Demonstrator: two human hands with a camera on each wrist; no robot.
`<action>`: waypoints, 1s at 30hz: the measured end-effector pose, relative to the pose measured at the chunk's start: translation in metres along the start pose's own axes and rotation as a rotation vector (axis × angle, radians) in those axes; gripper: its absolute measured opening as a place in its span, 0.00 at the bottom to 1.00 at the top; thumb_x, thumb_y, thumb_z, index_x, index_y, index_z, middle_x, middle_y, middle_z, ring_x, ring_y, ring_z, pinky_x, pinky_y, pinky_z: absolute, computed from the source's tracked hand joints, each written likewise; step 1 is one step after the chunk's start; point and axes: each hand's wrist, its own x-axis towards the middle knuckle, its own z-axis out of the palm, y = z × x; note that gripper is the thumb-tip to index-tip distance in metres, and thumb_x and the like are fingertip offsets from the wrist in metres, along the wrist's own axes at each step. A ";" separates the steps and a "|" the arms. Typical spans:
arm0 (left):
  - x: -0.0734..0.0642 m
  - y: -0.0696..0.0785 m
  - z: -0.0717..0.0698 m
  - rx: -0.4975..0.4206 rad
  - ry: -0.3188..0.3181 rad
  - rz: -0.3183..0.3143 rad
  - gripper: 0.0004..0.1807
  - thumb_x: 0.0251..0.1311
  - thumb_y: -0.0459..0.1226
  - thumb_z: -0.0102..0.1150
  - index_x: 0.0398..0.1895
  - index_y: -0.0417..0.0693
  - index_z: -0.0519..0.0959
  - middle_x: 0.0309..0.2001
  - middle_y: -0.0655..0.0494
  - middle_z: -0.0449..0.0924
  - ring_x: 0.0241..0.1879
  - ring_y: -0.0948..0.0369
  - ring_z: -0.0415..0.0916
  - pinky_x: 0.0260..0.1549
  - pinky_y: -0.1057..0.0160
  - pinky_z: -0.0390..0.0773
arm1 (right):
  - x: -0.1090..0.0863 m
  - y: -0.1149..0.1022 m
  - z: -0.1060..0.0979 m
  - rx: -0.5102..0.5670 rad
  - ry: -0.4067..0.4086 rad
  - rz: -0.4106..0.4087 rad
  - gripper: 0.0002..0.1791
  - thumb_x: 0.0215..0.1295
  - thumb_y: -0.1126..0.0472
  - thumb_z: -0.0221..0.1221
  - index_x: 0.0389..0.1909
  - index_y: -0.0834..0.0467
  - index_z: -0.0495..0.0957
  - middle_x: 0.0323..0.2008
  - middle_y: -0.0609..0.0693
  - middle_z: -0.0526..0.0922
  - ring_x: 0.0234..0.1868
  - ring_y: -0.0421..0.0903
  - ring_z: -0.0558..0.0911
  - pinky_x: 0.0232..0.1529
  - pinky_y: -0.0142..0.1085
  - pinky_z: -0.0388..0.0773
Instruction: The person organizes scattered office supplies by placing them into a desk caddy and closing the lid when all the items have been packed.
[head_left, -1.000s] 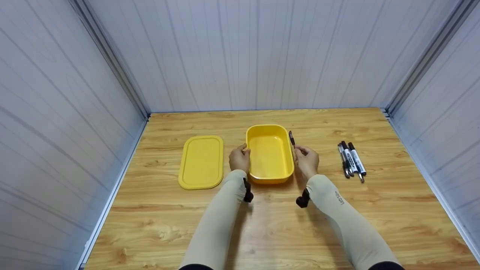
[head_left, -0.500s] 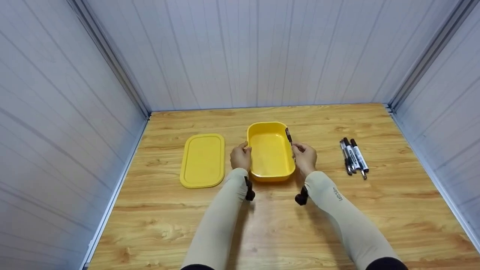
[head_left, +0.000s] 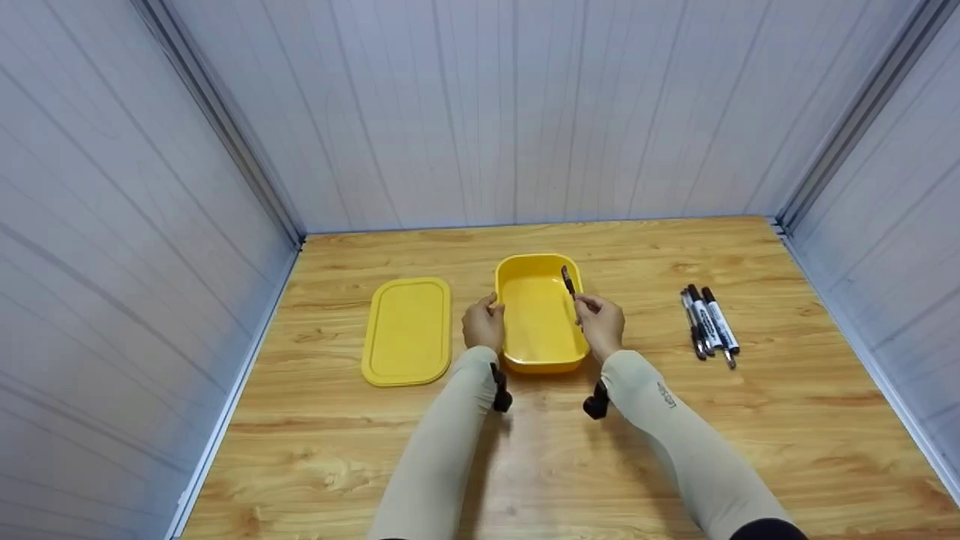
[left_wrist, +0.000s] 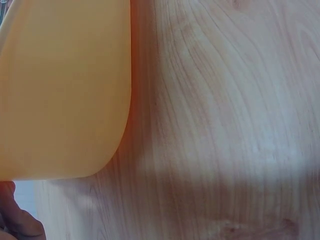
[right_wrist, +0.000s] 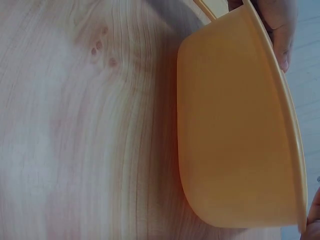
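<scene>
Box, yellow, 1 — open side up, standing mid-worktop (head_left: 540,465): the yellow box (head_left: 534,330). Lid, yellow, 1 (head_left: 407,331) — off the box, lying flat to its left, apart from it. Left hand (head_left: 484,326): grip closed over the box's left wall, thumb at the rim. Right hand (head_left: 602,324): grip pinched together on 1 dark pen (head_left: 568,282), which slants over the right part of the box, its far end inside the rim outline; whether the hand also touches the rim cannot be told. Further stock, well to the right on the worktop: 2 white markers (head_left: 721,322) with dark caps and at least 1 slim clear pen (head_left: 691,322), bunched and overlapping, exact count unclear. State of work, as judged: early; lid off, box steadied, 1 pen over the box and not yet let go, the right-hand bunch untouched, the lid not on.
</scene>
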 end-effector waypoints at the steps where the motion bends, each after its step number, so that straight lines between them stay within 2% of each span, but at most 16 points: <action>1: 0.001 0.000 0.000 0.003 0.006 -0.001 0.18 0.67 0.37 0.59 0.59 0.47 0.81 0.32 0.51 0.84 0.28 0.59 0.77 0.31 0.59 0.77 | 0.000 -0.001 0.001 0.003 -0.002 -0.003 0.14 0.70 0.63 0.56 0.51 0.63 0.83 0.45 0.65 0.83 0.28 0.41 0.78 0.27 0.26 0.72; 6: 0.003 0.001 -0.001 0.000 0.020 0.013 0.17 0.66 0.36 0.60 0.57 0.45 0.81 0.32 0.51 0.84 0.29 0.59 0.78 0.32 0.58 0.78 | 0.000 -0.004 0.004 0.000 0.007 -0.017 0.13 0.70 0.63 0.57 0.50 0.63 0.84 0.45 0.66 0.83 0.31 0.47 0.81 0.26 0.26 0.72; 13: 0.002 0.000 0.000 -0.006 0.008 -0.003 0.18 0.67 0.38 0.59 0.59 0.47 0.80 0.33 0.52 0.84 0.29 0.59 0.78 0.31 0.60 0.77 | -0.002 -0.005 0.009 0.001 0.023 -0.028 0.13 0.69 0.65 0.58 0.49 0.64 0.84 0.44 0.66 0.84 0.27 0.42 0.79 0.26 0.25 0.73; 20: -0.001 -0.004 0.002 -0.022 0.005 -0.023 0.18 0.67 0.37 0.59 0.59 0.48 0.80 0.31 0.52 0.83 0.27 0.60 0.76 0.29 0.60 0.75 | -0.004 -0.001 0.014 -0.020 0.023 -0.033 0.13 0.68 0.65 0.58 0.49 0.64 0.84 0.44 0.64 0.84 0.37 0.57 0.83 0.27 0.25 0.73; 25: 0.000 -0.003 0.000 -0.031 0.002 -0.020 0.18 0.67 0.37 0.59 0.59 0.47 0.80 0.32 0.52 0.83 0.27 0.60 0.76 0.29 0.61 0.75 | -0.004 -0.002 0.018 -0.032 0.028 -0.052 0.12 0.67 0.65 0.58 0.48 0.63 0.85 0.43 0.63 0.86 0.30 0.49 0.83 0.26 0.25 0.73; 28: 0.000 -0.002 0.001 -0.014 0.016 -0.003 0.18 0.67 0.37 0.59 0.59 0.47 0.81 0.32 0.52 0.84 0.27 0.60 0.77 0.29 0.60 0.76 | -0.005 -0.004 0.021 -0.004 0.020 -0.057 0.12 0.67 0.65 0.58 0.48 0.63 0.85 0.44 0.64 0.85 0.31 0.53 0.83 0.26 0.25 0.74; 30: 0.000 -0.003 0.002 -0.006 0.027 0.010 0.18 0.66 0.37 0.60 0.58 0.47 0.81 0.31 0.52 0.84 0.27 0.60 0.76 0.29 0.60 0.75 | -0.006 -0.004 0.023 0.021 0.012 -0.051 0.12 0.68 0.65 0.58 0.48 0.63 0.84 0.45 0.65 0.84 0.36 0.59 0.83 0.27 0.25 0.75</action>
